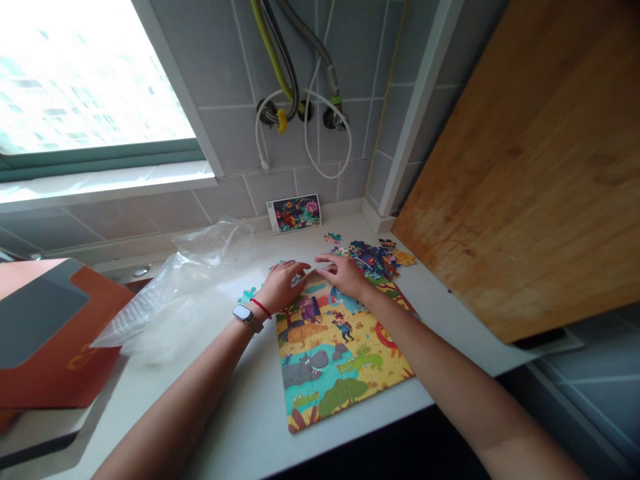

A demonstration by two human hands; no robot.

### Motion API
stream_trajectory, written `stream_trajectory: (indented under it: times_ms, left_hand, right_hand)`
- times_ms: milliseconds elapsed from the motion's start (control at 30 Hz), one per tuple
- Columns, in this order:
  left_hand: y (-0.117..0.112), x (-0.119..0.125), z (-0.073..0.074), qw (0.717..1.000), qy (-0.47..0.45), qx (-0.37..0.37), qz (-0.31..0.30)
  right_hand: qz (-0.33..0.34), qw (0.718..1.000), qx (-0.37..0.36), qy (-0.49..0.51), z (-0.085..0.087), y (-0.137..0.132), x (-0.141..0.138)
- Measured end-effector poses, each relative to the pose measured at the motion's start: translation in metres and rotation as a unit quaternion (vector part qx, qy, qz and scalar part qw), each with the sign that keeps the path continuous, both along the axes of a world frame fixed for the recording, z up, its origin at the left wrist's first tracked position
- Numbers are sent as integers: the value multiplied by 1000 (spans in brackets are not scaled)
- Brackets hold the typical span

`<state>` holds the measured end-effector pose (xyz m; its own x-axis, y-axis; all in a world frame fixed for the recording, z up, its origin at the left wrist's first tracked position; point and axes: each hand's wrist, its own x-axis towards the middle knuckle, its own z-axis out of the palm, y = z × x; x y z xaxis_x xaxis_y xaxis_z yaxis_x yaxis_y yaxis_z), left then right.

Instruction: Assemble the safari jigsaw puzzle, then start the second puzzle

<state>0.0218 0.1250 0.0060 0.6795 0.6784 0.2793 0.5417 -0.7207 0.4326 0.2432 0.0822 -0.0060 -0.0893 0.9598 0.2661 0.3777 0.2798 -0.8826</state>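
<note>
The white bench (240, 413) holds a bright animal puzzle (335, 360) lying flat near its front edge. A heap of loose pieces (375, 257) sits just behind it, to the right. A crinkly clear bag (170, 300) lies to the left. A small picture card (295, 213) stands at the back against the wall.

Your puzzle (345, 360): yellow ground, green and blue animals (cartoon print); desk (240, 427) white; your box (75, 363) orange with grey.
</note>
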Motion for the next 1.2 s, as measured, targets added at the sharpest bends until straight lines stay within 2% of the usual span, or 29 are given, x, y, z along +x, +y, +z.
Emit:
stream_trajectory:
  times_ms: [100, 200, 267, 367, 567, 900, 1100, 1200]
  left_hand:
    - [5, -2, -9, 999, 5, 32, 20]
    - [8, -6, -11, 998, 8, 53, 41]
    - [9, -9, -11, 995, -1, 73, 63]
    - [11, -11, -12, 993, 1, 94, 74]
    - [9, -11, -14, 992, 26, 93, 83]
    - [3, -11, 10, 992, 69, 54, 93]
    - [5, -12, 12, 993, 72, 53, 76]
    - [5, -11, 14, 995, 57, 54, 68]
  right_hand:
    - [-81, 992, 47, -87, 8, 1, 12]
    - [-155, 957, 110, -221, 11, 4, 26]
    - [-177, 932, 109, -296, 7, 6, 33]
    - [-190, 915, 83, -347, -1, 8, 40]
    - [-188, 911, 83, -359, -3, 11, 41]
    - [-194, 911, 27, -362, 0, 12, 34]
    - [-182, 923, 61, -333, 3, 12, 33]
    - [-161, 940, 91, -288, 5, 10, 28]
